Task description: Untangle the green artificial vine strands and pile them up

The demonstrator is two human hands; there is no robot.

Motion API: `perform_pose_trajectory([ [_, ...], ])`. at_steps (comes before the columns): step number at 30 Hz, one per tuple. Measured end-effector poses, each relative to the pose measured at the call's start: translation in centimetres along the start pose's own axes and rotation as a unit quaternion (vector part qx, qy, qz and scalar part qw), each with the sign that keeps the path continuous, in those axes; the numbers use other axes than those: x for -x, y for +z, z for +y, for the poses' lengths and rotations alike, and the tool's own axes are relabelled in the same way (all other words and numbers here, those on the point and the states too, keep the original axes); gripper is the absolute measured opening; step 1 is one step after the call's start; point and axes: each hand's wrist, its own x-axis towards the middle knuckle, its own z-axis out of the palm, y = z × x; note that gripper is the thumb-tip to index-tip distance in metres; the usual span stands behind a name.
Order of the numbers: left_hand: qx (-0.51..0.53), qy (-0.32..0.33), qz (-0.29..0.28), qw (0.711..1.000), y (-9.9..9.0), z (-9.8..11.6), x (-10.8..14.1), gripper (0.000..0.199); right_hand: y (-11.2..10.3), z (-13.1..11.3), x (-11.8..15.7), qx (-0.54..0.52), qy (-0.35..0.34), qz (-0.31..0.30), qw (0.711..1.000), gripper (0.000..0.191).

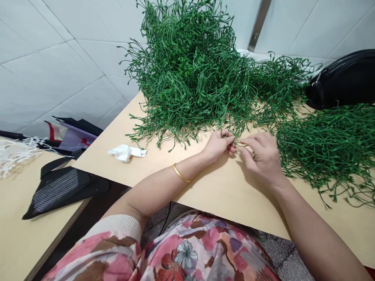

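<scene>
Right of center, my left hand [221,145] and right hand [261,157] are pinching a green stem [240,146] below the upper-center heap [190,74].

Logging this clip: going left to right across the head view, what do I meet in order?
White strands, black mesh-panelled item, crumpled white tissue, gold bracelet, left hand, right hand, right-hand green pile.

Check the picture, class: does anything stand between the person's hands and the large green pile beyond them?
Nothing visible does. The left hand and right hand are right at the near edge of the large green pile. The crumpled white scrap lies off to the left, outside that path.
</scene>
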Motion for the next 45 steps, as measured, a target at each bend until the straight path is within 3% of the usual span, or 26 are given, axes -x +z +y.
perform_pose_trajectory([
  [2, 0.007, 0.000, -0.003, 1.000, -0.1, 0.1, 0.1, 0.016, 0.7, 0.1, 0.2, 0.033, 0.002, -0.053, 0.998, 0.015],
  [5, 0.013, -0.016, -0.024, 0.999, -0.2, 0.4, 0.2, 0.017, 1.3, 0.5, 0.3, 0.010, 0.033, -0.078, 0.996, 0.015],
  [8, 0.009, -0.020, -0.058, 0.998, -0.5, 0.5, 0.2, 0.020, 1.1, 0.8, 0.2, -0.070, 0.081, -0.088, 0.990, 0.015],
  [13, 0.008, 0.010, -0.099, 0.995, -0.8, 0.3, -0.1, 0.018, 0.7, 0.8, -0.1, -0.198, 0.161, -0.140, 0.957, 0.015],
  [22, 0.028, -0.004, -0.094, 0.995, -0.8, -0.1, -0.6, 0.023, 0.7, -0.3, -0.3, -0.022, 0.061, -0.086, 0.994, 0.020],
  [33, 0.049, -0.026, -0.029, 0.998, -0.4, 0.7, -0.1, 0.038, 1.0, 0.0, 0.1, 0.156, -0.068, -0.064, 0.983, 0.020],
  [41, 0.067, -0.007, -0.047, 0.997, -0.5, 0.1, -0.3, 0.030, 1.4, 0.2, 0.3, 0.168, -0.065, -0.086, 0.980, 0.020],
  [45, 0.049, 0.011, -0.018, 0.999, -0.2, -0.2, -0.3, 0.033, 1.5, 0.2, 0.1, 0.143, -0.067, -0.080, 0.984, 0.021],
])
